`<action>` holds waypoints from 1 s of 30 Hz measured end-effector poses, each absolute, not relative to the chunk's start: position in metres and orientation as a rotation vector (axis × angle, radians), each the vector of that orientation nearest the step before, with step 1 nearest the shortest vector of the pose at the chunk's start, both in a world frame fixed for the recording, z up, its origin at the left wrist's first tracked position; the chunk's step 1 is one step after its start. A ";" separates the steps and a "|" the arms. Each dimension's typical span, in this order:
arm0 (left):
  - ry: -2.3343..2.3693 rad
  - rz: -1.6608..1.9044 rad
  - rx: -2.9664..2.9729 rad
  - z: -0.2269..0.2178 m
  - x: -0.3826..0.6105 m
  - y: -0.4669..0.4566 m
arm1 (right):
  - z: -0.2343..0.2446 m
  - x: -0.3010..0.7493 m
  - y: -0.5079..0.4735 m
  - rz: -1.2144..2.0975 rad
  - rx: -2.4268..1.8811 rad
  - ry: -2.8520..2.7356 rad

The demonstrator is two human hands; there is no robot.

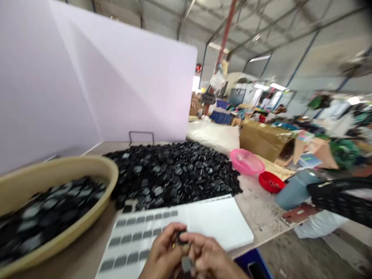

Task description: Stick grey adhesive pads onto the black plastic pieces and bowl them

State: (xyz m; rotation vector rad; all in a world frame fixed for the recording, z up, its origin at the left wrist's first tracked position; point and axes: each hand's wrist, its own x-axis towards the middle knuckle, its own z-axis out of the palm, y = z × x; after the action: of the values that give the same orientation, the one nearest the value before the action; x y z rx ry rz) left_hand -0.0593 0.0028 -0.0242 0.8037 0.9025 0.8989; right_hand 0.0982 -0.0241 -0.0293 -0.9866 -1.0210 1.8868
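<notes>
Both hands meet low in the middle of the view, over a white board [217, 221] that bears rows of grey rectangles [127, 239]. My left hand [165, 250] pinches a small black piece [180, 237] with its thumb and fingers. My right hand [210, 255] has its fingertips against the same black piece. A small grey piece [186, 264] shows lower down between the two hands, by the right fingers; its exact kind is blurred. Just beyond the board lies a wide heap of small flat black pieces [180, 170].
At left stands a large beige basin [112, 186] holding more black pieces. A pink basket [247, 162], a red bowl [271, 182] and a grey-blue cylinder [296, 190] line the right side. A blue tray [247, 257] with a dark phone-like object sits below the table edge. A pale panel [139, 77] rises behind.
</notes>
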 end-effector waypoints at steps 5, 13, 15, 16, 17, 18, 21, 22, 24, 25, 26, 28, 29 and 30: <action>0.810 0.792 0.813 0.004 -0.029 -0.004 | -0.017 0.136 -0.057 1.479 -1.203 -1.055; 0.766 0.619 0.778 0.012 -0.012 -0.003 | -0.013 0.149 -0.060 0.730 -1.361 -1.535; 0.771 0.610 0.786 0.010 -0.012 -0.003 | -0.014 0.148 -0.058 0.640 -1.342 -1.648; 0.773 0.610 0.787 0.010 -0.012 -0.003 | -0.014 0.148 -0.057 0.609 -1.338 -1.694; 0.776 0.612 0.785 0.009 -0.013 -0.003 | -0.014 0.148 -0.056 0.589 -1.336 -1.737; 0.781 0.617 0.780 0.009 -0.014 -0.003 | -0.014 0.148 -0.056 0.577 -1.335 -1.773; 0.787 0.620 0.764 0.010 -0.016 -0.002 | -0.011 0.148 -0.055 0.574 -1.306 -1.837; 0.787 0.620 0.758 0.010 -0.017 -0.002 | -0.010 0.147 -0.054 0.583 -1.294 -1.837; 0.783 0.620 0.748 0.009 -0.019 -0.001 | -0.008 0.146 -0.054 0.601 -1.277 -1.821; 0.780 0.619 0.748 0.008 -0.019 -0.001 | -0.008 0.145 -0.053 0.611 -1.279 -1.810; 0.778 0.620 0.754 0.006 -0.020 0.000 | -0.009 0.144 -0.053 0.617 -1.286 -1.802; 0.778 0.632 0.783 0.002 -0.021 0.000 | -0.010 0.141 -0.052 0.618 -1.314 -1.802; 0.780 0.647 0.798 0.000 -0.021 0.000 | -0.010 0.139 -0.052 0.616 -1.330 -1.809; 0.780 0.662 0.811 -0.002 -0.021 0.000 | -0.011 0.139 -0.052 0.612 -1.347 -1.815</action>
State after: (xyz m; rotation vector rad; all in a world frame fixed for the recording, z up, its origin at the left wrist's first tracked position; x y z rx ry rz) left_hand -0.0212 0.0003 -0.0025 0.8114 0.7803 0.6617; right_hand 0.1385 -0.0520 -0.0109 -1.3469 -1.8149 0.6120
